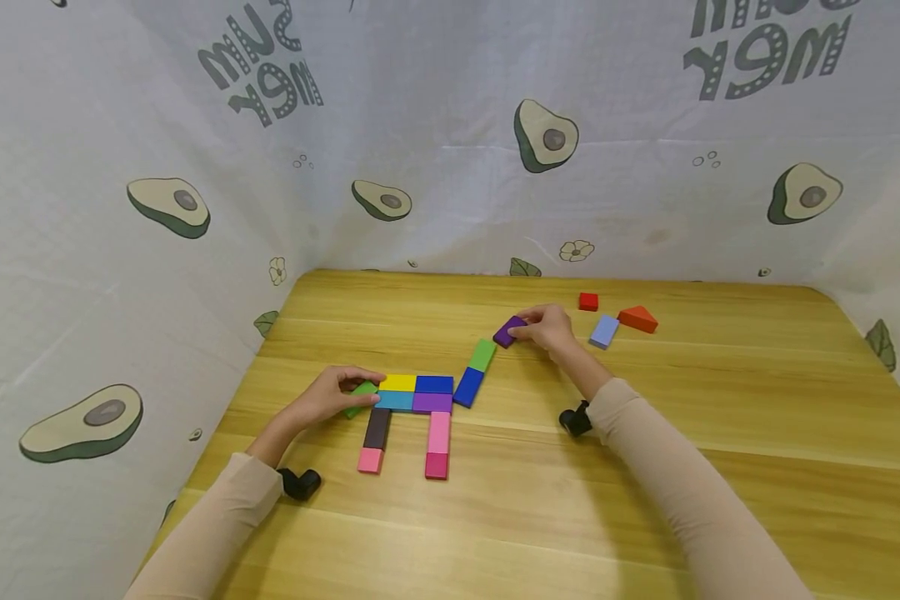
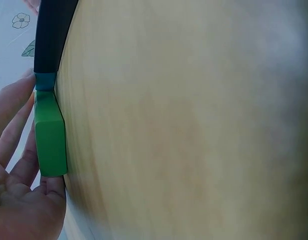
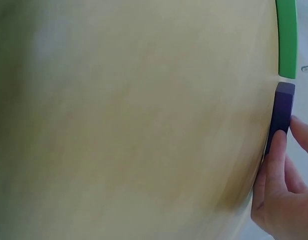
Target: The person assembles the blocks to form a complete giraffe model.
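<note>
1. As the right hand reaches beyond and to the right of the yellow block, its fingers pinch a dark purple block at the end away from the yellow block. Whether that block lies fully flat on the worktop cannot be told.

2. To the left of the yellow block, the left hand curves its fingers round a green block, thumb on one side and index on the other, the tips reaching the yellow block's near end. How firmly they press cannot be told.

3. Both held blocks look rigid and small, likely painted wood and light enough for two fingers. They should not bend or dent under a pinch, and breakage seems unlikely.

4. Their smooth faces may skid easily, so a careless push could turn a block or nudge a neighbour. The light green block, up and to the right of the yellow block, sits just beside the purple one with a narrow gap between.

5. For the purple block, the best hold would be across its two long sides, toward the end farther from the yellow block, leaving the nearer end free.

6. For the green block, a light grip on its opposite sides should do; the fingertips would best stay low and gentle, since the yellow block is close enough to be shoved.
</note>
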### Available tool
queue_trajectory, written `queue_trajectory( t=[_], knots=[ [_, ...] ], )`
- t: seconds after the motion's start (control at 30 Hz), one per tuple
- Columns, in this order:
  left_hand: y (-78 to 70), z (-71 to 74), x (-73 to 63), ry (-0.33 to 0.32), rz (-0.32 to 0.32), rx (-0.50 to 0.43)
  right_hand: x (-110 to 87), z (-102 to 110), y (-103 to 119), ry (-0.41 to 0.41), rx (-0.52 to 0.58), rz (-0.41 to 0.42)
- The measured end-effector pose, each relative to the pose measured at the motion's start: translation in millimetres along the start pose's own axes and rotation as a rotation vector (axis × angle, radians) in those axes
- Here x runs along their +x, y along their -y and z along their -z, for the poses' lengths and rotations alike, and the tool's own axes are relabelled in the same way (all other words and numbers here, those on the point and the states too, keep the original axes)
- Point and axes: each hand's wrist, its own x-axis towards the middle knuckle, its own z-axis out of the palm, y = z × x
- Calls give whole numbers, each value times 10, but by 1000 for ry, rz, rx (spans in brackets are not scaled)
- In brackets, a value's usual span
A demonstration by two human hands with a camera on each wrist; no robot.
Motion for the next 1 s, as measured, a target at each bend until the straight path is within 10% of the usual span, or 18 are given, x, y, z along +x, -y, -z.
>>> queue_trajectory(
  t=[1.0],
  knots=[
    [14, 3, -17, 13, -25, -14, -39, -194, 113, 13, -30, 46]
  ],
)
